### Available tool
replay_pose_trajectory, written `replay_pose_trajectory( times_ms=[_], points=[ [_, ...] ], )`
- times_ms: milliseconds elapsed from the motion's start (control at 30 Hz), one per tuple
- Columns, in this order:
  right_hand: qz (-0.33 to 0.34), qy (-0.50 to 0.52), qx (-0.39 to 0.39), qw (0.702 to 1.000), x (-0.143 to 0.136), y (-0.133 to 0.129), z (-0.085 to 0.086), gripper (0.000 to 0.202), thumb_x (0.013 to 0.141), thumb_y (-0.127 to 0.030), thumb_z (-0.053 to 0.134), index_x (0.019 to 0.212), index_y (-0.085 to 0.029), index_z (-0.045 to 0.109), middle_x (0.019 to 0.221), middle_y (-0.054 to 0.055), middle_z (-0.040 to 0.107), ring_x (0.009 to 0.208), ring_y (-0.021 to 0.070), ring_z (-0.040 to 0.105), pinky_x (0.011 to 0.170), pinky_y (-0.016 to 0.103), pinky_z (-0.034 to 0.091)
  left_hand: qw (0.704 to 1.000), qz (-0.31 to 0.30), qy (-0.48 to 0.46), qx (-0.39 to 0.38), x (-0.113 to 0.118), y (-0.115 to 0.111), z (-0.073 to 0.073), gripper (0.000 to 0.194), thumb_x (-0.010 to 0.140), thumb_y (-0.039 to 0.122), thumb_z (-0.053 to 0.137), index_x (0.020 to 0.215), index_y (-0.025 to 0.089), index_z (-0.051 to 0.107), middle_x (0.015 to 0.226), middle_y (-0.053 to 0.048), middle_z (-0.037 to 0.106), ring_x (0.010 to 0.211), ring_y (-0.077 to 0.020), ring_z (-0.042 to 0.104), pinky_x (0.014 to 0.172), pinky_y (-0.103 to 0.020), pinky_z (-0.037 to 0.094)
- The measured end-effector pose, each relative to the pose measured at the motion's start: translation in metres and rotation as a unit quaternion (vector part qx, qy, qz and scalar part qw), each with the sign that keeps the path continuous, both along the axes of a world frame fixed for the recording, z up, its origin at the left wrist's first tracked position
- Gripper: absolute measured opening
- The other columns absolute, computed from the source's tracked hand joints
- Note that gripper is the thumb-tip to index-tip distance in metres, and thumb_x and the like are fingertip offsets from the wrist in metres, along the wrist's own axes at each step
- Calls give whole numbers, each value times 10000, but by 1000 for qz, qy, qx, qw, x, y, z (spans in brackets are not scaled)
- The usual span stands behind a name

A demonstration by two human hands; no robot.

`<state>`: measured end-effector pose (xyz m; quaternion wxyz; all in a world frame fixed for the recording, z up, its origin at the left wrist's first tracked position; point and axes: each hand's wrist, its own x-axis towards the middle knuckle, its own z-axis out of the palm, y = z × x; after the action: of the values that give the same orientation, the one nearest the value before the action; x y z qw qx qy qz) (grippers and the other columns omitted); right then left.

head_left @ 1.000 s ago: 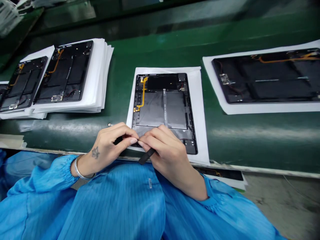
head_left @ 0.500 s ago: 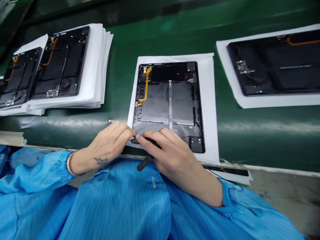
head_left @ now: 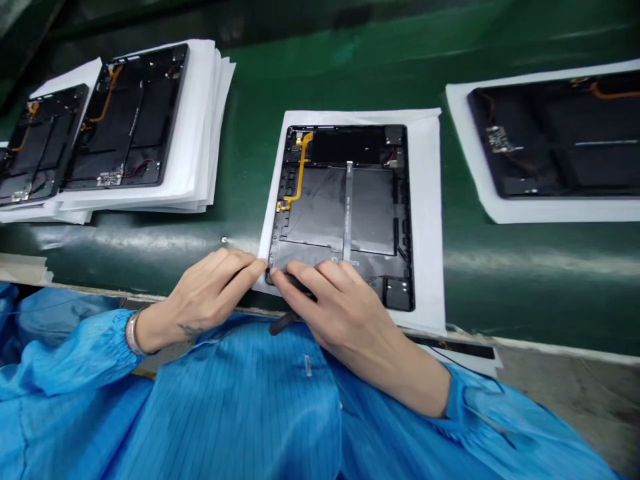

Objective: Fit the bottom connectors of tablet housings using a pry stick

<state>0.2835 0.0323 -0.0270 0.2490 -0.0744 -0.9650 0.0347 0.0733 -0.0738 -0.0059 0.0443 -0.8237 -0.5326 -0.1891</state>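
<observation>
The open tablet lies back-side up on a white sheet on the green belt, and everything here is placed from it. At its near left corner both hands meet. The right hand is curled around a dark tool, fingers pinching it close to the tip, with the handle sticking out toward the blue smock; the tip itself sits against the tablet's corner, though exactly what it touches is hidden by the fingers. The left hand lies low on the belt just left of that corner, fingers drawn together with the fingertips pressed at the tablet's edge; whether it pinches anything I cannot tell. I'd judge the risk to be a slip: with the tool pushed so close to the thin frame, a skid could scratch the dark plate inside or snag the grey ribbon running down the middle, and a sideways push could slide the tablet on its loose sheet. The tablet shell holds a yellow flex cable along its left side and small parts at the far edge. Left of it, two more opened tablets rest on a stack of sheets; to its right, another lies on its own sheet. A small screw-like speck sits on the belt just left of the tablet.
</observation>
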Motion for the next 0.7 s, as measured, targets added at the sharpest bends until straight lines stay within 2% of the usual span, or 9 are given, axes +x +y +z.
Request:
replay_pose_trajectory(
  times_ms=[100, 167, 233, 300, 367, 433, 500, 600, 700],
  points=[
    [0, -10, -1, 1000, 0, 0, -2, 307, 993, -81, 410, 1179, -59, 653, 1074, 111, 699, 798, 219, 466, 662, 362, 405, 999, -25, 32, 11, 1, -3, 1, 284, 1023, 101, 396, 1266, 37, 529, 1081, -153, 688, 1021, -221, 663, 845, -348, 599],
    [3, -10, -21, 1000, 0, 0, 1, 282, 1004, -164, 465, 1193, -57, 644, 1081, 116, 701, 810, 225, 490, 684, 369, 431, 996, -39, 79, 33, 5, -4, 2, 288, 1012, 87, 395, 1242, -4, 542, 1055, -175, 690, 1012, -242, 662, 829, -367, 608],
    [11, -5, -68, 998, 2, 2, 7, 414, 1027, -349, 468, 1245, -25, 607, 1107, 144, 691, 863, 235, 531, 731, 375, 471, 984, -41, 161, 60, 9, -6, 3, 283, 995, 82, 425, 1210, -31, 572, 1040, -186, 691, 972, -255, 662, 817, -383, 606],
    [12, -2, -102, 995, 4, 5, 15, 596, 1031, -498, 381, 1303, 1, 562, 1094, 161, 681, 890, 234, 560, 756, 366, 493, 966, -41, 242, 78, 12, -8, 3, 277, 982, 98, 472, 1188, -36, 599, 1050, -188, 686, 926, -254, 661, 800, -382, 597],
    [-13, 5, -93, 996, 7, 7, 23, 587, 1041, -489, 337, 1319, -21, 557, 974, 125, 682, 815, 211, 568, 697, 335, 476, 959, -54, 266, 78, 11, -6, 3, 250, 975, 111, 498, 1150, -14, 625, 1025, -173, 683, 868, -236, 658, 756, -363, 587],
    [-50, 29, -68, 996, 8, 8, 27, 457, 1055, -395, 378, 1310, -69, 571, 824, 60, 656, 706, 180, 551, 627, 307, 432, 971, -71, 220, 57, 6, -1, 2, 222, 980, 99, 477, 1111, 22, 639, 979, -145, 687, 813, -212, 652, 701, -336, 575],
    [-66, 53, -67, 994, 8, 7, 26, 352, 1050, -305, 441, 1314, -107, 561, 764, 18, 631, 652, 148, 552, 606, 281, 417, 989, -57, 136, 29, -3, 8, -2, 243, 1004, 131, 455, 1162, 55, 624, 1059, -152, 694, 905, -229, 668, 735, -345, 586],
    [-55, 42, -94, 993, 7, 5, 21, 264, 1021, -159, 473, 1260, -175, 583, 807, 2, 634, 639, 105, 571, 566, 229, 416, 999, -33, 14, -22, -15, 21, -8, 372, 1046, 294, 441, 1343, 92, 538, 1392, -194, 582, 1282, -281, 571, 1003, -438, 552],
    [-43, 24, -107, 993, 5, 1, 16, 287, 971, -64, 488, 1178, -200, 632, 957, 39, 686, 746, 106, 617, 616, 213, 461, 995, -61, -44, -61, -20, 27, -13, 436, 1058, 357, 407, 1396, 101, 505, 1494, -180, 508, 1408, -265, 479, 1148, -450, 457]
  ],
)
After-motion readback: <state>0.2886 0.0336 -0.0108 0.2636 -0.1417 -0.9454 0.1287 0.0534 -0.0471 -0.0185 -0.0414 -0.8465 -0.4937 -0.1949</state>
